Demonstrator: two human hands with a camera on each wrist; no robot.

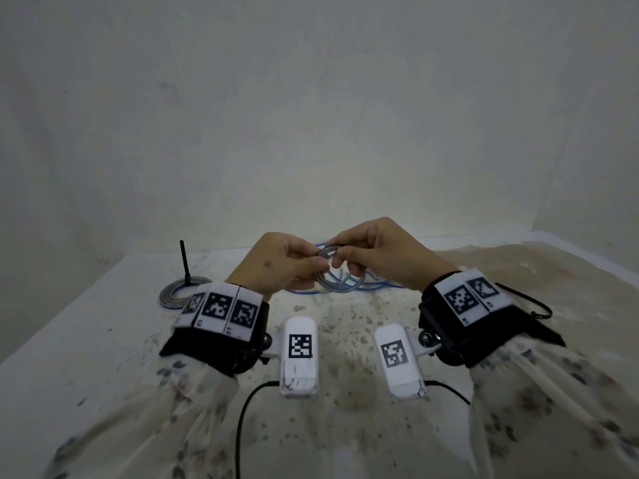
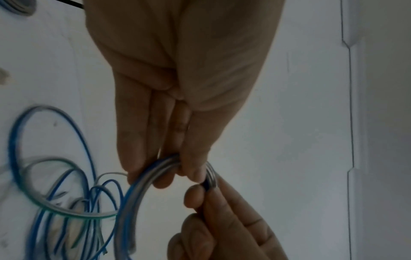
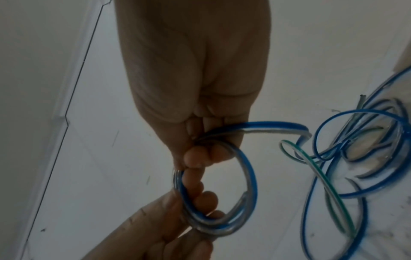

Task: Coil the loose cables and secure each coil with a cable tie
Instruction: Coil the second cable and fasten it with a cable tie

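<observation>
Now my left hand [image 1: 283, 261] and right hand [image 1: 377, 252] both pinch the half-wound coil [image 1: 337, 273], winding step underway; below it the loose cable [image 1: 377, 285] trails, needing another loop fed round before any cable tie [image 1: 525, 300].

Your left hand [image 1: 281, 262] and right hand [image 1: 377, 252] are raised side by side, knuckles up, fingertips almost meeting. Your left fingers [image 2: 142, 140] curl downward against the thumb in a pinch. Your right fingers [image 3: 198, 158] curl the same way, pinching just beside the left fingertips. Both wrists angle inward, forearms apart.
</observation>
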